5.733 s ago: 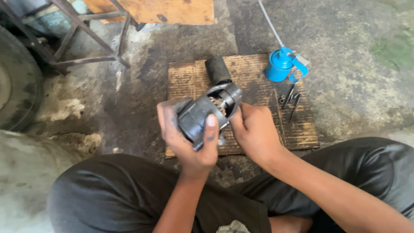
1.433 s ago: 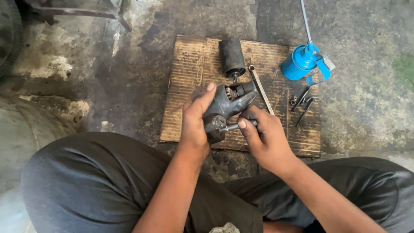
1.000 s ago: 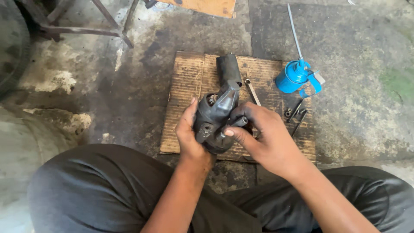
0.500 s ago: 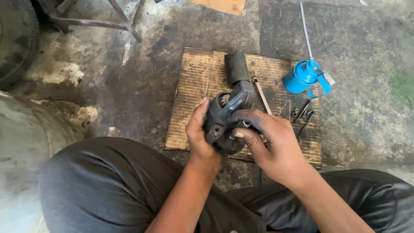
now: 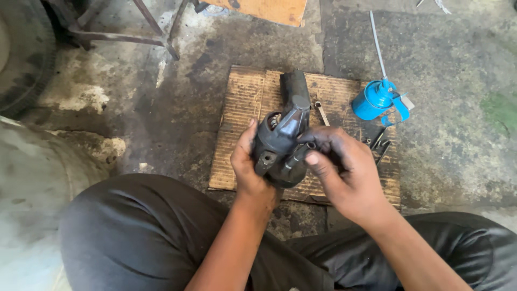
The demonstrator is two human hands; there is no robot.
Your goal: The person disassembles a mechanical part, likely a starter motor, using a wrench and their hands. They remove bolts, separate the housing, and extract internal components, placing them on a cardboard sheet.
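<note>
My left hand [image 5: 246, 167] grips a dark, greasy metal motor housing [image 5: 280, 141] from its left side, holding it above a piece of brown cardboard [image 5: 237, 140] on the floor. My right hand [image 5: 344, 172] is on the housing's right side, with thumb and fingers pinching a short dark bolt [image 5: 299, 155] that sticks out of it. A separate black cylinder [image 5: 294, 86] lies on the cardboard just beyond the housing.
A blue oil can [image 5: 377, 99] with a long thin spout stands at the cardboard's right edge. A wrench [image 5: 322, 113] and small dark tools [image 5: 378, 141] lie nearby. A metal stand [image 5: 129, 29], a tyre [image 5: 21, 48] and a wooden board [image 5: 269, 8] are further off. My dark trousers [image 5: 140, 231] fill the foreground.
The housing has been turned in my hands and lifted slightly off the cardboard. My right hand shifted from its lower right end to pinch the bolt at its side.
</note>
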